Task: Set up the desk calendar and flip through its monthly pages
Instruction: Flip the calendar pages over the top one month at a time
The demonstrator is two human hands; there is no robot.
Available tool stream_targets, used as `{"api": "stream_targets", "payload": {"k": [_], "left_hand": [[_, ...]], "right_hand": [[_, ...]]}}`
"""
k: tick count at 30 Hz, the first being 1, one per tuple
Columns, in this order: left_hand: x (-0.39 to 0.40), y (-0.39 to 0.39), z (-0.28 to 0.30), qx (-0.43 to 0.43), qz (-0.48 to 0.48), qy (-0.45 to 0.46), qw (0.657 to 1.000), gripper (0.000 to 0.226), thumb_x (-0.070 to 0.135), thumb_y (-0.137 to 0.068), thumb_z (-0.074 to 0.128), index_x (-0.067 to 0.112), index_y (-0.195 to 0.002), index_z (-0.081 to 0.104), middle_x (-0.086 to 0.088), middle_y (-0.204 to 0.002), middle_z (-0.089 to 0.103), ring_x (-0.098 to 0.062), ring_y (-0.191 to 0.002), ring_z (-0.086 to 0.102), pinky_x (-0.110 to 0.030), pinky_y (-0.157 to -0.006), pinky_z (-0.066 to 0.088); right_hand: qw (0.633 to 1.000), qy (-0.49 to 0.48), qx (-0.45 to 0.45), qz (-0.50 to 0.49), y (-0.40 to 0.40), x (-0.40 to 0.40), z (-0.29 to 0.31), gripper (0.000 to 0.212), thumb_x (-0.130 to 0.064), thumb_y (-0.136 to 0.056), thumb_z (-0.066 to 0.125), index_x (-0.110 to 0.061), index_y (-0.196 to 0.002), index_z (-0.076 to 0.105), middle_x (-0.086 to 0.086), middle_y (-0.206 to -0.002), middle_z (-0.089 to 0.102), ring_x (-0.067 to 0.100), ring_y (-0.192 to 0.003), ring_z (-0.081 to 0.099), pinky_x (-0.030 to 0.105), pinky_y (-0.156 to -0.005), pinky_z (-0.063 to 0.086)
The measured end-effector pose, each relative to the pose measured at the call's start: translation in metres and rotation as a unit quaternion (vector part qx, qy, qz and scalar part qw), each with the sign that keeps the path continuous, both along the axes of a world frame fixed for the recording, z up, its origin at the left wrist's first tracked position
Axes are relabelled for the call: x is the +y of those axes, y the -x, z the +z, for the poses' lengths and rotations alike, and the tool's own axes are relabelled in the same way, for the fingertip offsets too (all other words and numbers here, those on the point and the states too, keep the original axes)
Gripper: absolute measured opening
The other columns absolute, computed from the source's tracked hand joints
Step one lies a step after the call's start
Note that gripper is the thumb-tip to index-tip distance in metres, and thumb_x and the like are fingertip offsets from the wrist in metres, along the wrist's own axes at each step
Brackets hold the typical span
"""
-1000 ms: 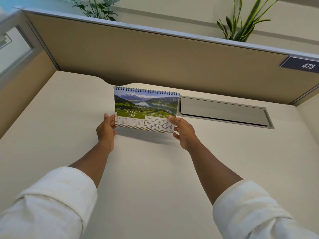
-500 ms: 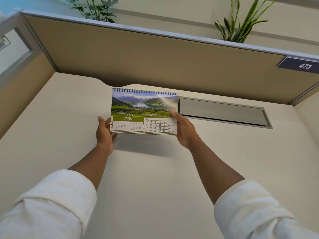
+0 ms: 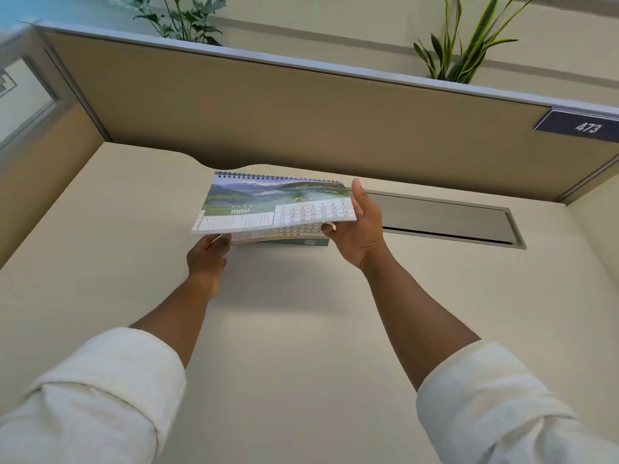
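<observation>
A spiral-bound desk calendar [image 3: 268, 236] stands on the beige desk [image 3: 301, 329] near the back partition. Its MAY page [image 3: 274, 204], with a mountain lake photo, is lifted away from the stack and tilted nearly flat. My right hand [image 3: 360, 226] holds that page by its right edge, thumb under and fingers up along the side. My left hand [image 3: 207, 259] grips the calendar's lower left corner. Below the raised page a further date grid and the green base show.
A metal cable-tray lid [image 3: 445, 216] is set into the desk right of the calendar. The tan partition [image 3: 301, 112] runs behind, with a "473" plate [image 3: 586, 127] at right and two plants [image 3: 462, 45] above it.
The MAY page, flat against the calendar before, has been lifted by my right hand and swung upward. My left hand shifted slightly lower at the left corner.
</observation>
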State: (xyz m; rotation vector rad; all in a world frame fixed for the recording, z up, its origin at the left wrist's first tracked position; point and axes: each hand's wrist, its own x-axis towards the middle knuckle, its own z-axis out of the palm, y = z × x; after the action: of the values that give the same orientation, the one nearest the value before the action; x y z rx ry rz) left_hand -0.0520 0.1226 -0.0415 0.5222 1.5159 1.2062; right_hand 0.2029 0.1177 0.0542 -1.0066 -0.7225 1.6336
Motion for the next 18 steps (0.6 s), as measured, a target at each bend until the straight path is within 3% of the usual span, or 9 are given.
{"api": "stream_targets", "payload": {"k": [3,8,12,18], "left_hand": [[0.003,-0.001,-0.003,0.015,-0.002,0.009,1.000,0.028,0.020,-0.090,0.068,0.023,-0.117,0.067,0.007,-0.088,0.069,-0.006,-0.069,0.050,-0.021,-0.062,0.042],[0.006,-0.002,-0.007,0.028,0.002,0.013,1.000,0.033,0.021,-0.090,0.068,0.021,-0.122,0.064,0.004,-0.098,0.070,-0.007,-0.074,0.053,-0.018,-0.063,0.046],[0.005,-0.002,-0.006,0.035,0.006,0.002,0.999,0.034,0.019,-0.091,0.067,0.020,-0.125,0.063,0.002,-0.109,0.067,-0.013,-0.094,0.059,-0.019,-0.066,0.045],[0.007,-0.001,-0.009,0.033,0.010,0.001,0.999,0.034,0.018,-0.090,0.068,0.020,-0.124,0.064,0.001,-0.108,0.068,-0.003,-0.078,0.057,-0.018,-0.063,0.044]], "right_hand": [[1.000,-0.001,0.020,-0.016,-0.001,0.008,0.004,0.053,-0.063,-0.089,0.049,-0.017,-0.094,0.073,0.004,-0.088,0.072,0.015,-0.072,0.062,0.026,-0.059,0.039],[0.997,-0.025,0.062,-0.028,-0.003,0.019,0.012,0.049,-0.060,-0.091,0.051,-0.017,-0.108,0.068,0.006,-0.127,0.069,0.016,-0.070,0.062,0.028,-0.058,0.040],[0.996,-0.036,0.065,-0.045,-0.003,0.022,0.018,0.050,-0.059,-0.091,0.051,-0.018,-0.117,0.064,0.003,-0.133,0.065,0.017,-0.073,0.063,0.026,-0.056,0.043],[0.996,-0.017,0.053,-0.066,-0.001,0.023,0.017,0.055,-0.056,-0.092,0.053,-0.015,-0.129,0.057,-0.001,-0.133,0.065,0.017,-0.076,0.064,0.028,-0.058,0.041]]}}
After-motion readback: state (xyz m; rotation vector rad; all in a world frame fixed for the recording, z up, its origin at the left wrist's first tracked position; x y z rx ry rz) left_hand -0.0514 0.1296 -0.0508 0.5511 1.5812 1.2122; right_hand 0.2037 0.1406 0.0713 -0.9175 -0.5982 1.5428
